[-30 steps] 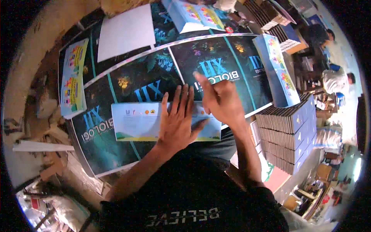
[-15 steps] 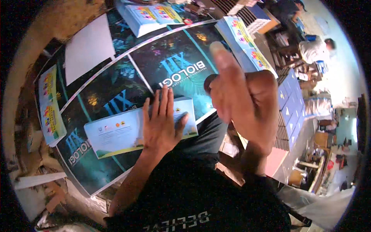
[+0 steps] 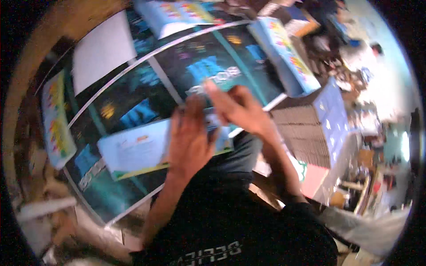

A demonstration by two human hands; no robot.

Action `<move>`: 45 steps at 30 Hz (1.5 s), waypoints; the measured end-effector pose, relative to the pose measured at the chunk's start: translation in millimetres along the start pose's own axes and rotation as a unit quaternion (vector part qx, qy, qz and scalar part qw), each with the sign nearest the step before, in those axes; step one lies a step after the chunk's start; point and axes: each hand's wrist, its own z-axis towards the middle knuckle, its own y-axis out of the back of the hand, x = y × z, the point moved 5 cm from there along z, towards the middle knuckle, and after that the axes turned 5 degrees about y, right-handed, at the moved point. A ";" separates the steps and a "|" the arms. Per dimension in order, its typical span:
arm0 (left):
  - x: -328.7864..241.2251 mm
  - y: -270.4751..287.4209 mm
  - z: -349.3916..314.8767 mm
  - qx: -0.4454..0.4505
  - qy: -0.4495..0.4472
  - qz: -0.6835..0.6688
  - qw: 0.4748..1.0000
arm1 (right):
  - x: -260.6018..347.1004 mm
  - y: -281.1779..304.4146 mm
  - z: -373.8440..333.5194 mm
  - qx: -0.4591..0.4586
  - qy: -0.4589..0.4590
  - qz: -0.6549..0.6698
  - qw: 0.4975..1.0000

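Observation:
A long light blue printed paper strip [image 3: 137, 150], with a green and yellow lower edge, lies across the near side of the table; whether it is one folded sheet or a stack I cannot tell. My left hand [image 3: 188, 144] rests flat on its right half, fingers stretched toward the far edge. Close beside those fingertips, at the strip's right end, is my right hand [image 3: 244, 111]. Its fingers are curled and its thumb points out to the far left; blur and the curl hide anything inside them. Dark printed cover sheets [image 3: 186, 57] with teal bands lie under the strip.
Light blue printed stacks stand at the far edge [image 3: 177, 15], the right [image 3: 284, 55] and the left [image 3: 57, 119]. A white sheet [image 3: 104, 53] lies at the far left. Right of the table are tall piles of blue-covered books [image 3: 330, 115]. People [image 3: 357, 57] are in the right background.
My right hand has come down and leftward from above the table's right side to the strip's right end, beside my left hand. The left hand still presses on the strip.

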 end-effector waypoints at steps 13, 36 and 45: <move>37.3 -55.0 -11.4 -0.137 0.151 -0.519 0.830 | 98.7 -112.5 25.8 -0.008 0.280 -0.110 0.954; 64.0 -107.9 -8.6 -0.137 -0.204 0.130 0.961 | 89.6 -158.8 45.3 -0.029 0.503 -0.277 0.818; 65.8 36.2 -18.2 0.049 -0.092 -0.059 0.993 | 104.5 -155.7 66.5 0.040 0.391 -0.298 0.870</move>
